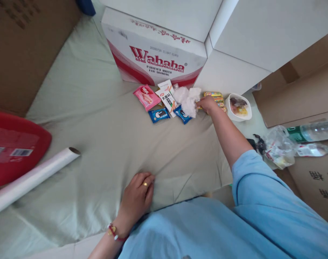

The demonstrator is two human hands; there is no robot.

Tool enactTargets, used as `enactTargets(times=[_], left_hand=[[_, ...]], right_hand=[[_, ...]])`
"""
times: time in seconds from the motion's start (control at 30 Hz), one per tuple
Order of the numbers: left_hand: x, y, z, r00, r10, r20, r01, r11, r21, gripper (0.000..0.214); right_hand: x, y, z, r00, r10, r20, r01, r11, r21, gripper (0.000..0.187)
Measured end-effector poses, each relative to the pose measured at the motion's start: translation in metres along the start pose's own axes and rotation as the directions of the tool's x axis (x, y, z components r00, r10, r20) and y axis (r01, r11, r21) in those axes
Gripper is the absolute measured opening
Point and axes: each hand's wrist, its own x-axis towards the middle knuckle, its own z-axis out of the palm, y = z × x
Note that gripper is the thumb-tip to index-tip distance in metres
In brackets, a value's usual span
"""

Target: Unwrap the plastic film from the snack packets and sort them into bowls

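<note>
My right hand reaches to the back of the cloth-covered surface, its fingers pinched at the edge of a crumpled white plastic bag. Beside and partly behind that hand lie several yellow-wrapped sticks. Left of the bag are a pink snack packet, a white snack packet with Chinese print and a blue snack packet. A second blue packet is partly covered by the bag. Near the front edge, my left hand rests on the cloth, fingers curled and holding nothing visible.
A Wahaha water carton stands behind the packets. At right are a white tub with food packets, a clear plastic bag and bottles. At left lie a white roll and a red container.
</note>
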Motion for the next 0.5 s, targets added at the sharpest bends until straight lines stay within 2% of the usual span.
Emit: enactTargets(times=[0.1, 0.2, 0.27, 0.33, 0.4, 0.5], left_hand=[[-0.001, 0.0, 0.001, 1.0, 0.003, -0.006, -0.003, 1.0, -0.003, 0.016], [-0.001, -0.001, 0.002, 1.0, 0.004, -0.015, -0.005, 1.0, -0.015, 0.016], [0.0, -0.001, 0.002, 1.0, 0.009, -0.026, -0.009, 1.0, -0.017, 0.016], [0.0, -0.002, 0.002, 0.999, 0.019, -0.032, -0.019, 1.0, -0.006, 0.016], [0.001, -0.002, 0.001, 0.999, 0.031, -0.035, -0.031, 0.999, 0.006, 0.016], [0.001, -0.003, 0.001, 0.998, 0.047, -0.035, -0.046, 0.999, 0.014, 0.016]], right_hand=[[-0.015, -0.008, -0.016, 0.995, -0.093, -0.047, 0.081, 0.974, -0.209, 0.012], [-0.032, -0.015, -0.035, 0.96, -0.269, -0.077, 0.188, 0.824, -0.534, 0.029], [-0.042, -0.016, -0.049, 0.957, -0.288, -0.029, 0.204, 0.743, -0.637, 0.032], [-0.048, -0.012, -0.064, 0.964, -0.264, 0.016, 0.203, 0.703, -0.681, 0.031], [-0.048, -0.001, -0.08, 0.971, -0.24, 0.002, 0.176, 0.705, -0.687, 0.032], [-0.041, 0.028, -0.111, 0.97, -0.231, -0.078, 0.147, 0.809, -0.569, 0.034]])
